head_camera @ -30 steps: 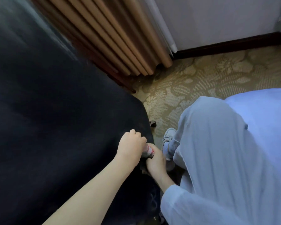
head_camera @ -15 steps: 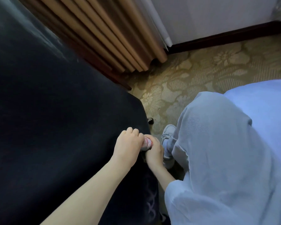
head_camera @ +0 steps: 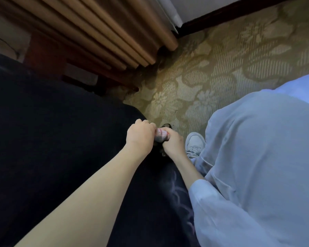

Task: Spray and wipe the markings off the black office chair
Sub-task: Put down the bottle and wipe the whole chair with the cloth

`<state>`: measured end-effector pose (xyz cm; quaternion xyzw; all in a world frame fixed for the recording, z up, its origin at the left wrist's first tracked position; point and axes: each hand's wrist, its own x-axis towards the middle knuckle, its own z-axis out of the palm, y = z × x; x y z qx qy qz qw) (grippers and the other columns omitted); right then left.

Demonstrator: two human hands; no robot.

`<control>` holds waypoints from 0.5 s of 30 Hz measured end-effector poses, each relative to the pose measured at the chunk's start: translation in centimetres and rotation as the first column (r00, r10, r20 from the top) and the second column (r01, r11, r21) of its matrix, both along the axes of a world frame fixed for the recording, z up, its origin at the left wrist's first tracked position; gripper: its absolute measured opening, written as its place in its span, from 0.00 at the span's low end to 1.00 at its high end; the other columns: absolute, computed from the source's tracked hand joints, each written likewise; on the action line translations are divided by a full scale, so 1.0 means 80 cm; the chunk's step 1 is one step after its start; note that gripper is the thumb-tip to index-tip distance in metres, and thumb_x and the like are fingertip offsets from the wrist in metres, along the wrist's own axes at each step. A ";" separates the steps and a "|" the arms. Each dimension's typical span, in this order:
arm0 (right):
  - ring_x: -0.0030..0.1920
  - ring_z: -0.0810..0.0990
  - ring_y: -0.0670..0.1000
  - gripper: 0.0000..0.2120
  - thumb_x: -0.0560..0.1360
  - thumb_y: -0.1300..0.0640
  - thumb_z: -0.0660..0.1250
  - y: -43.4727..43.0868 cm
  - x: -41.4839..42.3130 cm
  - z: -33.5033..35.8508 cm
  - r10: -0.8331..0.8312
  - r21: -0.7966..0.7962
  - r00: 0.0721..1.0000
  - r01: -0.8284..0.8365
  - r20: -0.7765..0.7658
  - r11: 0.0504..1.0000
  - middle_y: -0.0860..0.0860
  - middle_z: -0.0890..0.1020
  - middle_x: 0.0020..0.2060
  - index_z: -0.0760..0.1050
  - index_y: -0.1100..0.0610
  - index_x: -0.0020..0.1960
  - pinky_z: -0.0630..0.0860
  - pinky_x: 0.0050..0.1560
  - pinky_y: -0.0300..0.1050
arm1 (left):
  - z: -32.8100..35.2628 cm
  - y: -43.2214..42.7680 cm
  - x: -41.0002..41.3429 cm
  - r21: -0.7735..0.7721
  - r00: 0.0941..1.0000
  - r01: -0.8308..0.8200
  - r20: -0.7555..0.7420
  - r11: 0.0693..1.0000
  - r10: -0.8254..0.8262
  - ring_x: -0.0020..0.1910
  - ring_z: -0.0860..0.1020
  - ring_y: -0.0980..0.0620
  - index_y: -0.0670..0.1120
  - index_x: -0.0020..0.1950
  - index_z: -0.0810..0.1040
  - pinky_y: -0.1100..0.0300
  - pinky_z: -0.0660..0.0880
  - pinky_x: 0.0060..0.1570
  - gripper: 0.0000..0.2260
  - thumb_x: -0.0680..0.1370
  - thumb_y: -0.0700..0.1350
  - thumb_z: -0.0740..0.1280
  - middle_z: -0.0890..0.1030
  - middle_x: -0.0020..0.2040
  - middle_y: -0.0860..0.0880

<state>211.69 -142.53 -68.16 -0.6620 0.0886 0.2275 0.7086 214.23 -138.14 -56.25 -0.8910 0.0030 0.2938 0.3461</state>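
Black office chair [head_camera: 52, 139] fills the left half of the view, seen from above; dark fabric, blurred. Faint pale markings [head_camera: 177, 189] on its right side, low in the frame. At the chair's right edge both hands meet on a small cylinder [head_camera: 161, 136] – pale, with a red band; what it is I cannot tell. Left hand [head_camera: 141, 137]: fingers curled, closed round the cylinder's near end. Right hand [head_camera: 173, 143]: gripping the other end. Right sleeve [head_camera: 212, 202] light blue, left forearm bare. Grey shoe [head_camera: 194, 145] on floral carpet [head_camera: 221, 68] – tan curtain [head_camera: 105, 29] folds hang above
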 end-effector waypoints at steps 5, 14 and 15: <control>0.50 0.79 0.57 0.24 0.66 0.70 0.58 -0.009 -0.011 0.035 0.145 -0.047 0.986 -0.142 0.084 0.989 0.54 0.83 0.45 0.80 0.51 0.54 0.75 0.48 0.45 | 0.052 -0.018 -0.001 0.070 0.989 -0.130 -0.057 0.989 0.134 0.62 0.70 0.46 0.48 0.64 0.72 0.56 0.70 0.46 0.18 0.75 0.38 0.67 0.74 0.61 0.47; 0.45 0.80 0.55 0.22 0.66 0.66 0.58 -0.048 -0.087 0.158 0.177 0.081 0.939 -0.209 0.295 0.975 0.49 0.82 0.40 0.76 0.44 0.50 0.79 0.46 0.48 | 0.208 -0.084 -0.072 0.164 0.977 -0.207 -0.013 0.965 0.212 0.63 0.72 0.43 0.48 0.67 0.71 0.53 0.73 0.53 0.20 0.76 0.40 0.68 0.71 0.65 0.45; 0.45 0.80 0.54 0.22 0.65 0.66 0.58 -0.051 -0.094 0.167 0.165 0.093 0.932 -0.205 0.323 0.974 0.48 0.82 0.40 0.76 0.44 0.50 0.78 0.46 0.48 | 0.219 -0.088 -0.081 0.175 0.980 -0.197 0.004 0.965 0.200 0.63 0.72 0.44 0.48 0.67 0.71 0.53 0.73 0.52 0.20 0.76 0.40 0.68 0.71 0.65 0.45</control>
